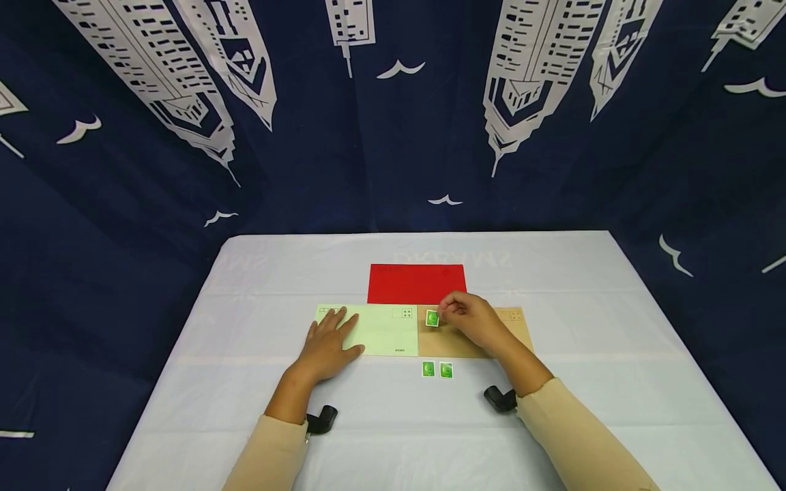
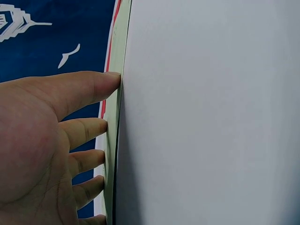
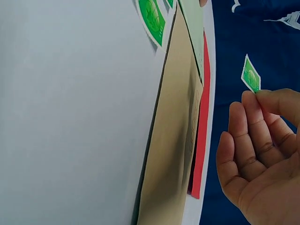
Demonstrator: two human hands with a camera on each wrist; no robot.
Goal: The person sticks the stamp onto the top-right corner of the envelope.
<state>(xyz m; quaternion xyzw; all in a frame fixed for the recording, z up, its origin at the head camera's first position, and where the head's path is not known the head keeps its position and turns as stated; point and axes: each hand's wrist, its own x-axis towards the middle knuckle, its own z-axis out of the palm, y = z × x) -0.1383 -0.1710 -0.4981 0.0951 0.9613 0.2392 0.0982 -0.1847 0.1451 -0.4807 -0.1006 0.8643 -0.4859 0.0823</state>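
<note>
Between thumb and index finger my right hand (image 1: 471, 318) pinches a green postage stamp (image 3: 251, 75) by its edge. In the head view this stamp overlaps the brown envelope (image 1: 473, 344); the right wrist view shows it raised above the paper. My left hand (image 1: 328, 346) rests with spread fingers on the pale green envelope (image 1: 387, 334), its fingertips on the paper in the left wrist view. The two envelopes lie side by side, edges meeting. Just below them on the table are two more green stamps, a left stamp (image 1: 428, 369) and a right stamp (image 1: 446, 370).
A red envelope (image 1: 417, 284) lies behind the other two, along their far edges. The white cloth-covered table (image 1: 245, 382) ends at a dark blue curtain (image 1: 368, 150) with white building and bird prints. Each wrist carries a black camera.
</note>
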